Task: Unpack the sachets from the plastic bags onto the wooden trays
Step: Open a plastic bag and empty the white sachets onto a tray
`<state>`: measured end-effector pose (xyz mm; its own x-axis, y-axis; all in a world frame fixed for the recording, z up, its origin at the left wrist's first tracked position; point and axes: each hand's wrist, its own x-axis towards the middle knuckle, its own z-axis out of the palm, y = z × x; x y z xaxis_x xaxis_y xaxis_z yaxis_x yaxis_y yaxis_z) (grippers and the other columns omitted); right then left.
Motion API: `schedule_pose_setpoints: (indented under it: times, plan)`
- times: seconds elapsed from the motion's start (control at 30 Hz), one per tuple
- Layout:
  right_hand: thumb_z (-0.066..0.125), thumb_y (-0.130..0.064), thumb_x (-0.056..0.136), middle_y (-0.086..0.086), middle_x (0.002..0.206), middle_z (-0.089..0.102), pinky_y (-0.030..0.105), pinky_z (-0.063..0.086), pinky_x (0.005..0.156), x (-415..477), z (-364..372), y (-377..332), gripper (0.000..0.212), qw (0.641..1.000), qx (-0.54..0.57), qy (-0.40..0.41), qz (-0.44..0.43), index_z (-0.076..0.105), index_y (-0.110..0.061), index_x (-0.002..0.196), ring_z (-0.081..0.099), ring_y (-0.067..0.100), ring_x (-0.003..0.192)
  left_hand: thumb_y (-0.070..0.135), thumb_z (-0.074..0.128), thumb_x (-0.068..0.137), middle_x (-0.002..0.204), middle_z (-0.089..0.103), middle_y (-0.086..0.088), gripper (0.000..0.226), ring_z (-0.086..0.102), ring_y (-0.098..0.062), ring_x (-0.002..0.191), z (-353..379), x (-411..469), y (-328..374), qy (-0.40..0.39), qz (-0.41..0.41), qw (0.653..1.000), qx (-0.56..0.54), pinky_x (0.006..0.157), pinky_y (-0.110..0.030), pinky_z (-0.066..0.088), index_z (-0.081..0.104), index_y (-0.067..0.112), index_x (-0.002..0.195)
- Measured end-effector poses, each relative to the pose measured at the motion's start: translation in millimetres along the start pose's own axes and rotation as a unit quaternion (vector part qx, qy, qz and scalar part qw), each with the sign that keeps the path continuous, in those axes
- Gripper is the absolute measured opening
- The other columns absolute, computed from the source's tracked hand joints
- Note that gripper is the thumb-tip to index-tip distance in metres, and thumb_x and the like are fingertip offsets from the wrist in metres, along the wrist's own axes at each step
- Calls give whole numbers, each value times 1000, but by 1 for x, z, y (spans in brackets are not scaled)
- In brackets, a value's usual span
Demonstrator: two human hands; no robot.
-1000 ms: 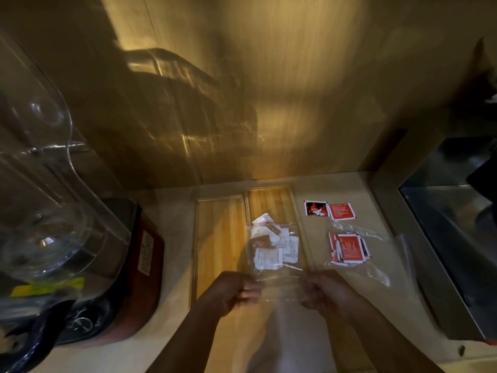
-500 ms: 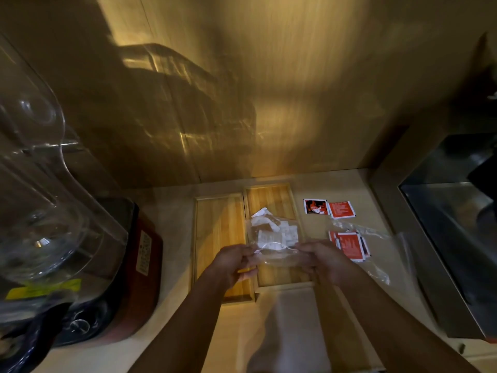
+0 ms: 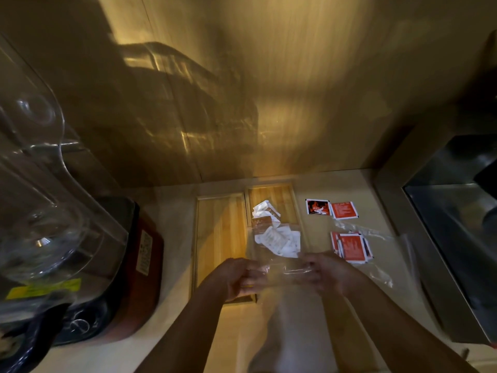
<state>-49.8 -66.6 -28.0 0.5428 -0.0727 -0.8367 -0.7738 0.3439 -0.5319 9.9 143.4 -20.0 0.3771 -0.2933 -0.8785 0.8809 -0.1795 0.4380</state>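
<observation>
Print on the white sachets (image 3: 277, 239) and red sachets (image 3: 351, 247) too blurred to read. Left hand (image 3: 238, 275) and right hand (image 3: 326, 273) each pinched shut in a grip on the near edge of a clear plastic bag (image 3: 279, 254), held over the right wooden tray (image 3: 285, 195). White sachets inside, just beyond the fingers.

Print on the white sachets (image 3: 277, 239) is too blurred to read; the blender (image 3: 48, 211) at nine o'clock is cut off.
</observation>
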Motion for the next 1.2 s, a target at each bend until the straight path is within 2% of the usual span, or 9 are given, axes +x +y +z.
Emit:
schedule_pose_setpoints:
  times: [0.13, 0.27, 0.37, 0.47, 0.6, 0.73, 0.97, 1.13, 1.2]
  plan:
    - [63, -10, 84, 11, 62, 56, 15, 36, 34, 0, 10, -5, 13, 999, 31, 16, -39, 64, 3, 85, 46, 11, 36, 29, 60, 89, 75, 65, 0, 18, 55, -11, 58, 5, 5, 1, 20, 13, 1000, -7, 57, -26, 49, 64, 13, 84]
    - [61, -7, 85, 4, 44, 61, 16, 42, 33, 2, 17, -15, 14, 997, 15, 42, -60, 64, -4, 72, 53, 10, 33, 7, 51, 89, 65, 66, -2, 14, 59, -11, 55, 11, 6, 11, 46, 61, 997, -35, 52, -25, 50, 64, 6, 85]
    - [59, -7, 86, 3, 54, 68, 22, 47, 41, 3, 19, -28, 12, 994, 30, 30, -100, 66, -6, 76, 60, 14, 47, 4, 48, 89, 62, 65, -3, 17, 56, -12, 48, 13, -2, 25, 48, 119, 990, -65, 54, -26, 48, 64, 4, 83]
    - [52, -6, 87, 4, 71, 74, 22, 47, 46, -3, 16, -40, 22, 990, 28, -12, -138, 73, -5, 79, 64, 15, 60, 8, 48, 91, 65, 68, -2, 20, 60, -6, 43, 10, -9, 36, 10, 143, 985, -98, 57, -27, 51, 65, 0, 100]
    - [54, -7, 84, 9, 66, 73, 25, 52, 50, -8, 8, -33, 20, 993, 37, -36, -110, 72, -1, 80, 67, 20, 56, 9, 51, 91, 77, 68, -6, 19, 57, -12, 63, 7, -15, 36, -16, 116, 990, -84, 59, -26, 52, 64, -1, 99]
    - [60, -9, 79, 11, 62, 69, 26, 50, 53, -11, -2, -15, 20, 999, 8, -10, -41, 68, 0, 95, 63, 23, 54, 4, 51, 89, 72, 66, -10, 17, 63, -15, 53, 9, -20, 19, -7, 49, 996, -72, 44, -23, 55, 58, -3, 103]
    - [58, -1, 81, 10, 50, 61, 24, 45, 47, -24, -8, 6, 15, 999, -28, 25, -35, 63, 1, 67, 54, 19, 42, 0, 51, 87, 68, 68, -15, 11, 60, -18, 62, 5, -20, -14, -5, -20, 999, -31, 42, -23, 54, 58, -5, 93]
    - [57, 0, 82, 9, 44, 54, 24, 39, 43, -31, -12, 23, 27, 995, -87, 51, -18, 56, -4, 55, 47, 14, 34, -5, 52, 87, 49, 68, -11, 12, 65, -13, 40, 8, -24, -33, 16, -18, 999, 31, 40, -23, 55, 57, -5, 76]
    - [59, -3, 82, 16, 57, 59, 21, 37, 40, -39, -12, 25, 20, 990, -122, 59, -25, 61, -3, 62, 49, 14, 36, -4, 54, 87, 53, 68, -12, 13, 65, -12, 40, 10, -27, -37, 19, -18, 998, 52, 39, -22, 54, 58, -4, 75]
